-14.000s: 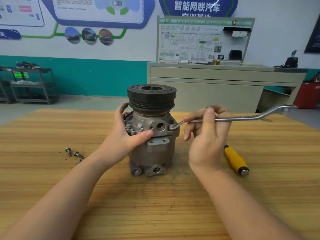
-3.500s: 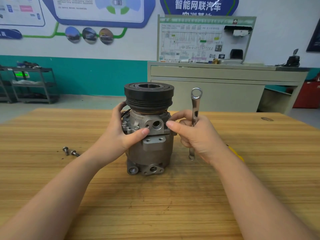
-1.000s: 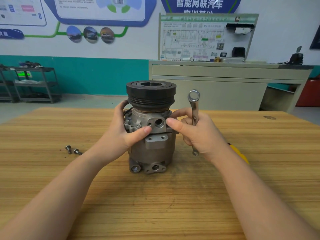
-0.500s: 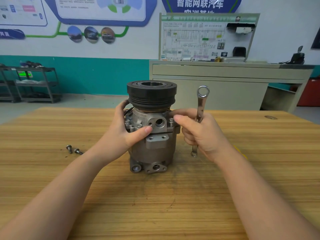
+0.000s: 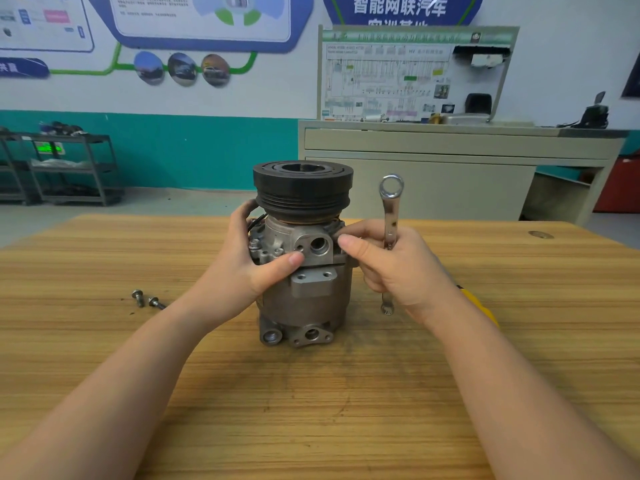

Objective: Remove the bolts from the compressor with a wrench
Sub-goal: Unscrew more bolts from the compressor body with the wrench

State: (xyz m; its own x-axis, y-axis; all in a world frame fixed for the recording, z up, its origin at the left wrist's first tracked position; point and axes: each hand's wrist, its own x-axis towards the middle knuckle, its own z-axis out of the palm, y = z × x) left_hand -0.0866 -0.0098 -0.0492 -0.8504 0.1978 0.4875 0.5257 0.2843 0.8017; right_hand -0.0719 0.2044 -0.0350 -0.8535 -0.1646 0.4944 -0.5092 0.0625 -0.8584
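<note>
Head view: compressor (image 5: pixel 304 271) standing upright mid-desk (image 5: pixel 346 410). Left hand (image 5: pixel 249 268) wrapped around its side, thumb across the front. Right hand (image 5: pixel 398 268) gripping a wrench (image 5: pixel 390 209) upright, thumb and forefinger up against the housing. Two loose bolts (image 5: pixel 147 300) lying off to the left.

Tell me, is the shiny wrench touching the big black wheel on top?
Apart. In the head view the wrench stands upright in the right hand, with plain background showing between it and the black pulley.
</note>
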